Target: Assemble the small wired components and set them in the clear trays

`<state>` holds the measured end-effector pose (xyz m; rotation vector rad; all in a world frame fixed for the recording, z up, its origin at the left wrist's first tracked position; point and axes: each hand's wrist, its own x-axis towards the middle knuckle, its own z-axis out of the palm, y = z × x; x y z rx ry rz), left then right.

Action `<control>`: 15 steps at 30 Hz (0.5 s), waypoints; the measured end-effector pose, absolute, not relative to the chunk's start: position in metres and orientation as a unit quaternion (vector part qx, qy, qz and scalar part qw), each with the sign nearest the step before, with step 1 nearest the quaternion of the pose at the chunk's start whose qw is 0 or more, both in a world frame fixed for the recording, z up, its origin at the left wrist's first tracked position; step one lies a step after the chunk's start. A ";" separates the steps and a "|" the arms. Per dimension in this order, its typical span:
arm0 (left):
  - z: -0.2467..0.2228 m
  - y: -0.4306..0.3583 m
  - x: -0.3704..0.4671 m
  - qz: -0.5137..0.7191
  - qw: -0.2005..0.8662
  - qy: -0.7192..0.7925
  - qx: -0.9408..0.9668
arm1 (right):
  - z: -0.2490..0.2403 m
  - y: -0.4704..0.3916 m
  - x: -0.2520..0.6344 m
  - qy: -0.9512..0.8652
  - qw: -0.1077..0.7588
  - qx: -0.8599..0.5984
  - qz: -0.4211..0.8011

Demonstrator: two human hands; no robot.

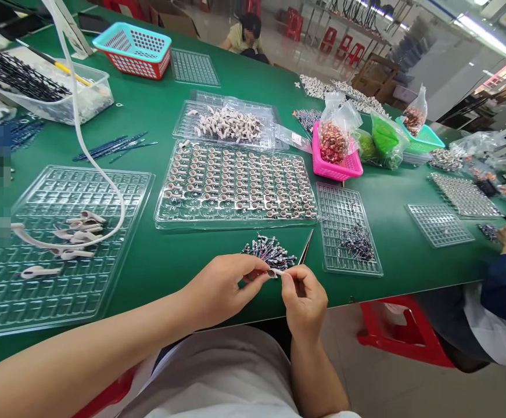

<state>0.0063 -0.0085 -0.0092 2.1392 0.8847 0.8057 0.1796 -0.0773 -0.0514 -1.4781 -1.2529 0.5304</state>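
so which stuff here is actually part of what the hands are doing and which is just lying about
In use:
- left hand and right hand, pinching a small part between them
- pile of small parts just beyond the fingers
- tweezers beside the pile

Lying about:
- filled tray
- pink basket
- blue basket
- white cable
- red stool

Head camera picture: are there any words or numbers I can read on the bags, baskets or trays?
None can be read.
Bag of copper rings in the pink basket: no print shows.
White label on the flat clear bag: too small and blurred.
Full clear tray: no writing shows.
Small part between left hand and right hand: too tiny.
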 end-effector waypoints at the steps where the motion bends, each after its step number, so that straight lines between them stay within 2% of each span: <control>1: -0.009 -0.008 0.006 0.311 0.336 0.336 0.823 | -0.051 -0.077 0.179 -0.527 0.536 -0.622 0.220; 7: -0.010 -0.008 0.007 0.290 0.324 0.340 0.834 | -0.051 -0.075 0.180 -0.546 0.525 -0.624 0.193; 15: 0.019 -0.006 -0.023 0.237 0.197 0.413 0.857 | -0.048 -0.073 0.187 -0.576 0.467 -0.645 0.185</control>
